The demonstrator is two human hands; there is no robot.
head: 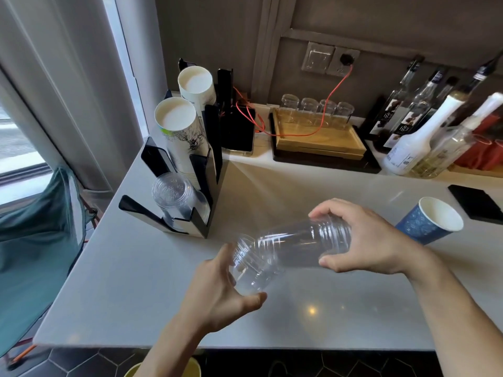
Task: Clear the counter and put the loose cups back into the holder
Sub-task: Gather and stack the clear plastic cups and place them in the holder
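Observation:
A stack of clear plastic cups (288, 251) lies sideways in the air above the grey counter (136, 281). My right hand (364, 240) grips its right end. My left hand (220, 289) cups its left end, fingers around the rim. The black cup holder (201, 186) stands at the counter's left. It has two tall stacks of white paper cups (185, 131) and a short stack of clear cups (174, 200) in the front slot. A blue paper cup (430, 221) lies tipped on the counter behind my right hand.
A wooden tray (318, 142) with upturned glasses sits at the back, with a red cable over it. Several bottles (424, 131) stand at the back right. A black pad (476, 202) lies at the right edge. A green chair (35, 240) is off the counter's left.

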